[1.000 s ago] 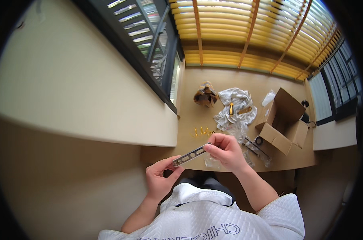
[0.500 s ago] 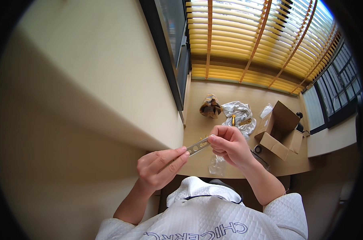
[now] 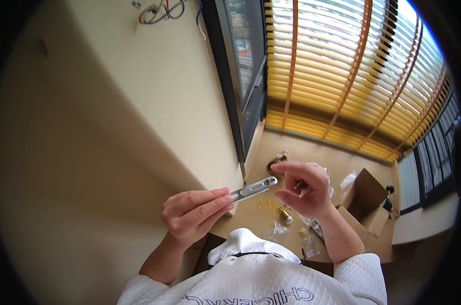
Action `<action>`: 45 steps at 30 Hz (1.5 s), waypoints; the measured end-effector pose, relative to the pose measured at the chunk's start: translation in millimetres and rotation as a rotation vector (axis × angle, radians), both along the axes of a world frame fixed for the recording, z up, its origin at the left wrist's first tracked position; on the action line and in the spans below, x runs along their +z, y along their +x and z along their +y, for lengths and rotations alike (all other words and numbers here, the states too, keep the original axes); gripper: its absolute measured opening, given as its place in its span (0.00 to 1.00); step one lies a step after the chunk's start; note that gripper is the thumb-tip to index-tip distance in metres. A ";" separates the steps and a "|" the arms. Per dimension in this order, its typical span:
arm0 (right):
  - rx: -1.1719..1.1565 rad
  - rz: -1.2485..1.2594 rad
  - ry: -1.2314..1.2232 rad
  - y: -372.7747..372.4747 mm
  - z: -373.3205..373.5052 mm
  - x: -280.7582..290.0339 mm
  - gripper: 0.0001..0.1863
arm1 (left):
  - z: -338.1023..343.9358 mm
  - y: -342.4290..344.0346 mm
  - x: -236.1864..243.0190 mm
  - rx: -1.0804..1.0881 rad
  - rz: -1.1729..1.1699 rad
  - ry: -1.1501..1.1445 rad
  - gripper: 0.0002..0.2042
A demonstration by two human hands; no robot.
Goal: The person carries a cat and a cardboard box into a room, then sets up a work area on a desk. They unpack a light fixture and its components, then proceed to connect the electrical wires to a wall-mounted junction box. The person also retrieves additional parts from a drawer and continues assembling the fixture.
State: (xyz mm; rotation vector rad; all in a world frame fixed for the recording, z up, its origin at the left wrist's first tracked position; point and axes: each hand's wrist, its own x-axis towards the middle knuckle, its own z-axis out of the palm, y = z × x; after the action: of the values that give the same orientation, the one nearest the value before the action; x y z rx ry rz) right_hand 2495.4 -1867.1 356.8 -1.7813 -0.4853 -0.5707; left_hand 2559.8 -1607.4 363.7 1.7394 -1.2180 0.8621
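Note:
My left hand (image 3: 197, 212) is closed on one end of a flat silver mounting bracket (image 3: 255, 189), gripped between thumb and fingers. The bracket has long slots, and its free end points up and to the right. Just beyond that end is my right hand (image 3: 309, 188), its thumb and index finger apart and off the bracket. Its other fingers curl around a small metallic piece (image 3: 299, 185), mostly hidden and too small to name. On the table below lie several small yellow pieces (image 3: 266, 203) and a brass-coloured cylindrical part (image 3: 284, 214) with a whitish end.
Coloured wires (image 3: 161, 12) stick out of the wall (image 3: 139, 101) at upper left. The table (image 3: 256, 223) carries an open cardboard box (image 3: 368, 193), clear plastic bags (image 3: 277, 232) and a brown wrapped object (image 3: 277, 160). Behind it are a black-framed window (image 3: 248, 96) and yellow blinds (image 3: 322, 76).
My right hand has let go of the bracket's far end and moved slightly right, with thumb and index finger spread. The view has shifted, bringing the wall wires into sight.

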 end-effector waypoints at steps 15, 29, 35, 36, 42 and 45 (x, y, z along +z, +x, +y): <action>0.183 -0.727 -0.182 87.3 -35.1 125.3 0.13 | -28.6 -32.2 140.1 0.117 0.128 0.017 0.06; 0.739 -0.140 0.176 233.9 16.1 289.9 0.12 | -24.7 40.1 303.1 0.745 -0.318 0.127 0.07; 0.768 0.028 0.207 275.4 20.1 278.0 0.10 | -36.3 62.0 292.8 1.060 -0.627 0.344 0.04; 0.730 0.035 0.252 274.8 25.5 271.5 0.10 | -36.0 63.4 288.9 1.069 -0.644 0.350 0.04; 0.723 0.042 0.296 272.4 42.2 231.2 0.11 | -26.2 68.0 247.7 1.107 -0.759 0.324 0.07; 0.729 0.034 0.305 272.1 42.7 220.7 0.11 | -26.4 64.4 232.6 1.115 -0.779 0.286 0.07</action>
State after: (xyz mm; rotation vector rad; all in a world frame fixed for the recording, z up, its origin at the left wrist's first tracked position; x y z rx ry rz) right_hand 2767.5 -1824.4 577.5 -1.2036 -0.9137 -0.0899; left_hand 2624.3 -1633.9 596.4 2.4303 -0.7165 2.2541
